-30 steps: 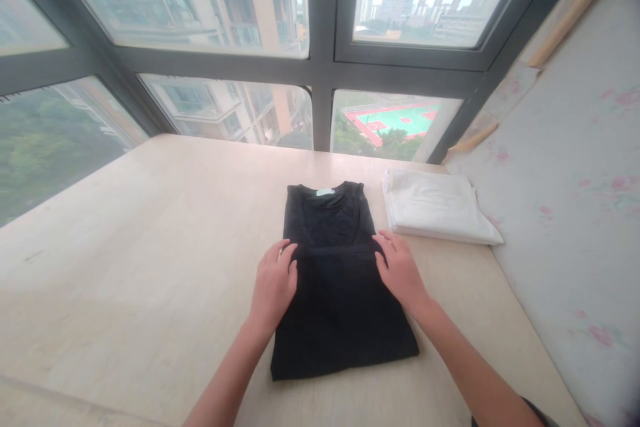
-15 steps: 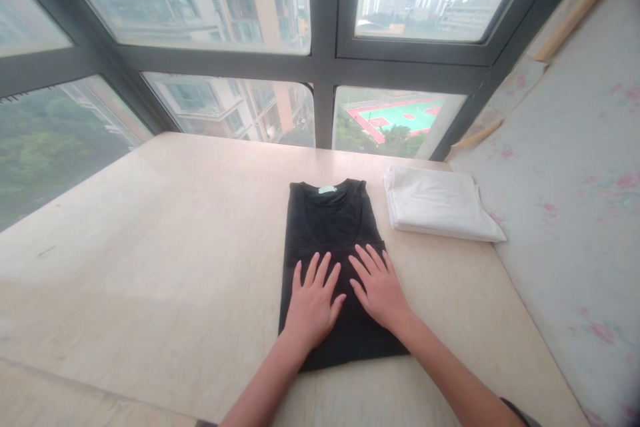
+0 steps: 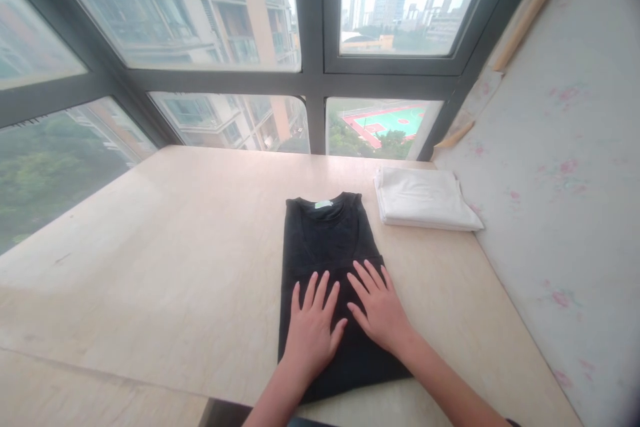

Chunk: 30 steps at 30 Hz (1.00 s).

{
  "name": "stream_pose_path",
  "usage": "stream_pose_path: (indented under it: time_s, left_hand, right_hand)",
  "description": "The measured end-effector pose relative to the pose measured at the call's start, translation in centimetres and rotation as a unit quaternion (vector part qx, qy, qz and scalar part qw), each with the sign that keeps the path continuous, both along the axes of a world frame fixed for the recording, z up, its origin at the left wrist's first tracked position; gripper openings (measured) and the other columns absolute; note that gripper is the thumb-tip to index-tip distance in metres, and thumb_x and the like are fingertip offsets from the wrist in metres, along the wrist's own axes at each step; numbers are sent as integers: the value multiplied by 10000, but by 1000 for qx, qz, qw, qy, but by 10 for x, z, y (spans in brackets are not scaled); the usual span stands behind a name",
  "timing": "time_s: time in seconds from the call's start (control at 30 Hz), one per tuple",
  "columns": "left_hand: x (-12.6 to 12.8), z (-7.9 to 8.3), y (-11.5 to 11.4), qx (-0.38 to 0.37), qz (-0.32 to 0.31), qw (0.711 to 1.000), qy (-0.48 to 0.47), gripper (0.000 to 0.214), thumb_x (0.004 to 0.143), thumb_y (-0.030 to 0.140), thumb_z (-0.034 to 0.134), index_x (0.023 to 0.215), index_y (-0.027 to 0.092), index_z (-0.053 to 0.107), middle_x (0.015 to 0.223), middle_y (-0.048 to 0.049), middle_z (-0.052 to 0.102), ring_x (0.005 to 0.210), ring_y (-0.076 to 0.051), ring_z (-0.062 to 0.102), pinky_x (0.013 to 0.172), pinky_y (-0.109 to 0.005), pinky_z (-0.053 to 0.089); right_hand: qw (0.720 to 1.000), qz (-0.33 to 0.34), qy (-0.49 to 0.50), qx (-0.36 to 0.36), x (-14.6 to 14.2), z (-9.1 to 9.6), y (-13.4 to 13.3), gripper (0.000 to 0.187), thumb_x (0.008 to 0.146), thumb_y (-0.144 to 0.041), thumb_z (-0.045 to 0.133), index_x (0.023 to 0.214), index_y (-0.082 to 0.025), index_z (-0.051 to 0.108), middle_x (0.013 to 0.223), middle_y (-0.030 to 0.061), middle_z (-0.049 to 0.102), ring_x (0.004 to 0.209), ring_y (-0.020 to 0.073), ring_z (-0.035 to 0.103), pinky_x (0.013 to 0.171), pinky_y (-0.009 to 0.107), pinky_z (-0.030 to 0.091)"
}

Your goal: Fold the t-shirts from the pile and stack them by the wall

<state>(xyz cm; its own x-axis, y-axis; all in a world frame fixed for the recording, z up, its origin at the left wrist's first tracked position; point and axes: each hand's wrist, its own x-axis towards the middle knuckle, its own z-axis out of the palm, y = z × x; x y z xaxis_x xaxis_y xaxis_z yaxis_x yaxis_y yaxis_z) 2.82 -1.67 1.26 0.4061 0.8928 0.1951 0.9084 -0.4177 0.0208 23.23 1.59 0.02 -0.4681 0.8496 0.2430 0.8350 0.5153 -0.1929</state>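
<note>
A folded black garment (image 3: 326, 240) with a pale neck label lies on the light stone ledge (image 3: 165, 247). Its lower half is folded up over itself. My left hand (image 3: 313, 327) rests flat on the folded part, fingers spread and open. My right hand (image 3: 381, 307) lies flat beside it on the same cloth, fingers stretched out. Neither hand holds anything.
A folded white cloth (image 3: 423, 199) sits to the right of the black garment, near the floral-patterned wall (image 3: 560, 167). Large windows with dark frames (image 3: 310, 73) bound the ledge at the back and left. The ledge's front edge runs near the bottom.
One second ago both hands gripped the garment's sides at the fold; they then moved inward and now lie flat on its middle. The view has shifted slightly.
</note>
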Motion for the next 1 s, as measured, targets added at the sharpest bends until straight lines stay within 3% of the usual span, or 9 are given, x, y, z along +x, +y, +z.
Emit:
stream_pose_path:
  time_s: [0.3,0.4,0.63,0.73,0.83,1.0]
  left_hand:
    - [4,2,-20,18,0,1000,-4,628,916,377,515,1518,267,370,1614,-96,294,1469,-360,273,1140,-612,259]
    - [7,3,-23,30,2,1000,-9,641,891,316,537,1511,252,388,1613,-102,297,1469,-357,276,1152,-591,264]
    - [8,-4,-20,42,-7,999,7,632,913,300,499,1526,257,354,1613,-91,298,1462,-345,297,1146,-586,283]
    - [5,-1,-23,49,-8,999,9,564,929,312,490,1485,234,428,1585,-94,360,1445,-324,339,1129,-553,337]
    - [-7,5,-42,77,-24,997,7,500,936,379,514,1406,209,530,1523,-99,461,1390,-296,427,1101,-480,403]
    - [-48,-2,-91,142,-103,984,21,682,850,677,535,1333,200,609,1395,-116,591,1232,-292,571,958,-381,520]
  right_hand:
    - [1000,-15,0,-1,-3,6,-25,542,922,-298,505,1458,-217,486,1583,108,343,1457,352,290,1148,613,269]
    - [1000,13,13,-1,-8,10,-31,543,920,-268,498,1463,-253,477,1602,71,312,1470,325,274,1166,579,269]
    - [999,24,29,-12,-14,5,-29,528,930,-283,489,1457,-249,482,1575,40,372,1452,289,319,1180,543,285]
    - [999,24,34,-13,-10,7,-31,516,938,-273,480,1452,-230,487,1563,59,391,1452,287,323,1171,542,311]
    - [998,37,43,-20,5,12,-44,505,939,-277,492,1439,-208,500,1557,87,397,1443,293,342,1148,530,362]
    - [995,81,45,-19,52,17,-88,519,935,-355,539,1435,-222,511,1542,91,420,1410,291,406,1083,445,467]
